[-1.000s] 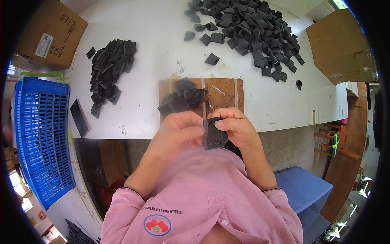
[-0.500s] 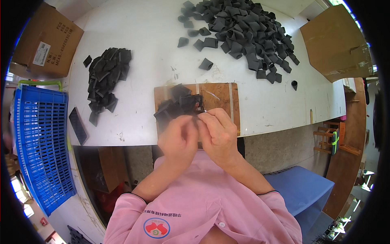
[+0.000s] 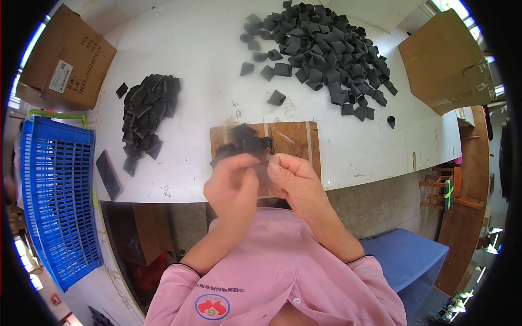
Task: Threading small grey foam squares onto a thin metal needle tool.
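Note:
My left hand (image 3: 231,182) and my right hand (image 3: 296,179) meet over the near part of a brown wooden board (image 3: 291,133) with pale strips. Fingers and thumb are pinched on both; whatever lies between the fingertips is too small and blurred to make out. Just beyond the fingers, dark flat pieces (image 3: 242,136) lie heaped on the board, partly covered by my left hand. A small black item (image 3: 266,144) with thin looped edges sits at the right end of that heap, close to my fingertips.
On the white table (image 3: 206,70), a stack of flat black pieces (image 3: 147,108) lies left and a large pile of folded dark grey loops (image 3: 326,49) at the back right. A phone-like slab (image 3: 107,175), cardboard boxes (image 3: 65,60), a blue crate (image 3: 60,201) and a blue stool (image 3: 402,255) surround it.
My hands have drawn slightly apart at the fingertips; the left has shifted a little left and the right turned somewhat. The whole scene sits a bit lower in view.

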The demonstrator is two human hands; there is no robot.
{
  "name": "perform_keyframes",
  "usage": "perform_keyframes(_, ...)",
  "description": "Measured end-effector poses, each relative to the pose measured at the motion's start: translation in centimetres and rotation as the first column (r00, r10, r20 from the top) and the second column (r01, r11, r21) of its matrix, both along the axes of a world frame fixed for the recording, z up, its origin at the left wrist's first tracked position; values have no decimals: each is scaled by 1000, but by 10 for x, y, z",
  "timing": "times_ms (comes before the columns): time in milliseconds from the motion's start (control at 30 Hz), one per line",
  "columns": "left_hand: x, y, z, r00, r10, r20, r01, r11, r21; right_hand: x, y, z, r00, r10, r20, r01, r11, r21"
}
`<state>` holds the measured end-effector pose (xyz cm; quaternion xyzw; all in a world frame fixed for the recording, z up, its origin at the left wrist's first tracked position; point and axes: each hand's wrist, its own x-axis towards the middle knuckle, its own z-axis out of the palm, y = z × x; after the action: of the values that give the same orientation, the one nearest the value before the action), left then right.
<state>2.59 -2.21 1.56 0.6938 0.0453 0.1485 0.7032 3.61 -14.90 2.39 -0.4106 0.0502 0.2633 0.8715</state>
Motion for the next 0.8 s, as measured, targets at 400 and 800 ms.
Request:
perform_keyframes(400,16,16,8,898,-419,-131,255,741,-621,36,-6,-6,934,115,339,14,935,-355)
perform_keyframes(800,28,10,12,959,-171,225,231,932,-280,18,7,11,282,242,928,808,461,-366)
